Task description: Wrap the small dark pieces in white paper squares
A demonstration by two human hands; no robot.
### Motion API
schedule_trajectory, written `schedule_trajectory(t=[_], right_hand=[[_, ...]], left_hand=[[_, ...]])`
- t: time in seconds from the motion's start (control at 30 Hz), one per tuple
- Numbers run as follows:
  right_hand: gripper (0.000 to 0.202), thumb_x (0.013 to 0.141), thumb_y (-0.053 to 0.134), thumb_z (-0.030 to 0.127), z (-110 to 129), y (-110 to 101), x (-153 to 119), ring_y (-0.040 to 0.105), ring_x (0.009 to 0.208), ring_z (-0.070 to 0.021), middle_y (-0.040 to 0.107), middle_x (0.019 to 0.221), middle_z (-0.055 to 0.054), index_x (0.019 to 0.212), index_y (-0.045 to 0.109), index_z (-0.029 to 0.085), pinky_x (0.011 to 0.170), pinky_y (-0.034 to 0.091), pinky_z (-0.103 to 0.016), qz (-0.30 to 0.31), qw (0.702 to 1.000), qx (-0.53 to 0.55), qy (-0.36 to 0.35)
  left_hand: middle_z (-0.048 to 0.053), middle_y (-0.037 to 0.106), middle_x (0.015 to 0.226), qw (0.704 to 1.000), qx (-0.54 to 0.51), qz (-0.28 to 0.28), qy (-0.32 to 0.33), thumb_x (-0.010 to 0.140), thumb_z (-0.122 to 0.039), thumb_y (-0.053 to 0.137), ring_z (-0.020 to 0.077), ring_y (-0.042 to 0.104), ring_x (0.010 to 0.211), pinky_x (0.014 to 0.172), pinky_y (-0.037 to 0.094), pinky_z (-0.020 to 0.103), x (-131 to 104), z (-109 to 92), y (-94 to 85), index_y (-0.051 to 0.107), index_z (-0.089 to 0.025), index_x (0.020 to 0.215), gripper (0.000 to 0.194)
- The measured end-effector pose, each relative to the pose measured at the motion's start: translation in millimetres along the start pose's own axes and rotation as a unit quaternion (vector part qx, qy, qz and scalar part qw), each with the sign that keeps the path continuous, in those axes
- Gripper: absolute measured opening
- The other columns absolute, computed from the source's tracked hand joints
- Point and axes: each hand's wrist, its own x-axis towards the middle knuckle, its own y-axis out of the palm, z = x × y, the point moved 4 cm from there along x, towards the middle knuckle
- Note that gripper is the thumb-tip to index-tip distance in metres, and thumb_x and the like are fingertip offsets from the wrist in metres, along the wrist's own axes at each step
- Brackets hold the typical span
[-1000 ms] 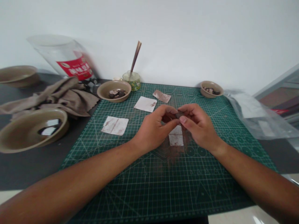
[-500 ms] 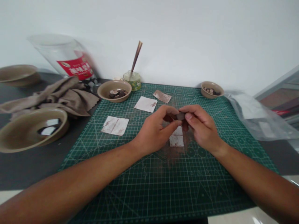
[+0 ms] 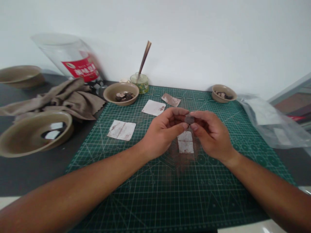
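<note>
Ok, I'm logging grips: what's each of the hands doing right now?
Left hand: closed, pinching the small dark piece.
Right hand: closed, pinching the same piece.

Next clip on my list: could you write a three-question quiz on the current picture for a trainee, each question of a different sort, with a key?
1. True or false: the small dark piece is held between the left grip and the right grip.
2. Count: how many brown bowls are in view?
3. Fill in the blank: the label on the clear, tilted container is mainly ____ in colour.

Key: 1. True, at the fingertips. 2. Four. 3. Red.
</note>
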Motion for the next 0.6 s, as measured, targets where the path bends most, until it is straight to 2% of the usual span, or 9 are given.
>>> schedule_trajectory(t=[0.17,0.33,0.47,0.6], right_hand=[[0.027,0.097,0.061,0.027,-0.4,0.8,-0.8,0.066,0.089,-0.0196,0.07,0.102,-0.002,0.124,0.061,0.032,0.074,0.055,-0.035,0.001,1.0,-0.027,-0.014],[0.028,0.097,0.061,0.026,1.7,0.2,-0.6,0.066,0.086,-0.0211,0.069,0.098,-0.003,0.124,0.061,0.032,0.072,0.055,-0.037,-0.002,0.999,-0.047,-0.027],[0.027,0.096,0.062,0.027,1.8,1.6,0.2,0.064,0.079,-0.0204,0.068,0.095,-0.003,0.122,0.061,0.032,0.068,0.054,-0.036,0.019,0.998,-0.047,-0.022],[0.03,0.095,0.063,0.023,2.3,4.5,1.0,0.061,0.075,-0.0169,0.064,0.099,-0.002,0.123,0.059,0.031,0.065,0.053,-0.033,0.049,0.998,-0.011,-0.024]], left_hand=[[0.003,0.069,0.096,1.0,-0.02,-0.011,-0.013,0.078,-0.021,0.08,0.0158,0.066,0.092,0.088,0.053,0.031,0.6,1.0,1.3,0.065,-0.019,0.104,0.03],[0.0,0.066,0.089,0.999,-0.021,-0.001,-0.037,0.079,-0.025,0.081,0.0109,0.063,0.08,0.076,0.052,0.025,3.0,5.2,0.9,0.061,-0.018,0.096,0.027],[-0.002,0.062,0.079,0.998,0.014,0.021,-0.064,0.08,-0.032,0.08,0.0098,0.06,0.071,0.067,0.049,0.023,3.2,7.9,0.1,0.059,-0.016,0.087,0.027],[-0.002,0.062,0.076,0.997,0.05,0.017,-0.06,0.086,-0.036,0.074,0.0099,0.058,0.069,0.066,0.049,0.023,2.5,5.9,-1.4,0.059,-0.016,0.084,0.025]])
